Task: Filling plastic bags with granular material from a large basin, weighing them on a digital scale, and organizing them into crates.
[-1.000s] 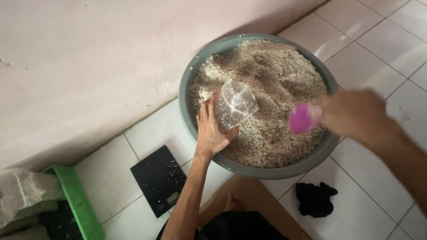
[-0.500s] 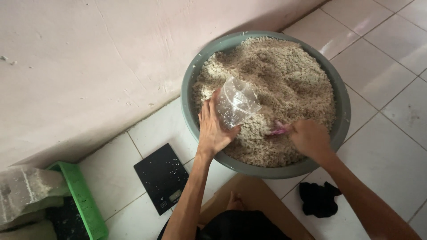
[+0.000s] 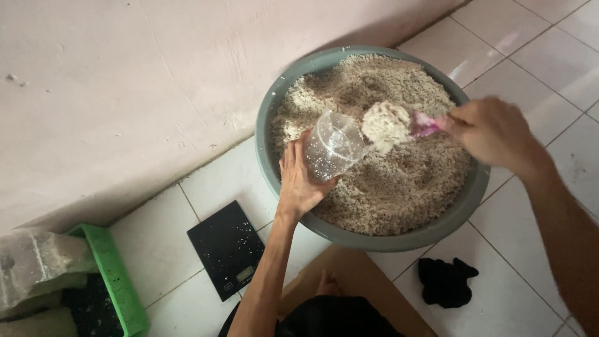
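A large grey basin (image 3: 274, 168) on the tiled floor is heaped with pale grainy material (image 3: 405, 181). My left hand (image 3: 298, 181) grips a clear plastic container (image 3: 334, 146), tilted with its mouth facing right, resting on the grain at the basin's left side. My right hand (image 3: 493, 131) holds a pink scoop (image 3: 424, 123) loaded with a mound of the grain, held level right at the container's mouth.
A black digital scale (image 3: 228, 249) lies on the white tiles in front of the basin. A green crate (image 3: 115, 281) with filled plastic bags (image 3: 37, 268) stands at far left. A black cloth (image 3: 446, 282) lies lower right. A pink wall runs behind the basin.
My right hand dipped into the grain at the basin's near right, then rose with a full scoop and moved left to the container's mouth. The left hand and container stayed put.
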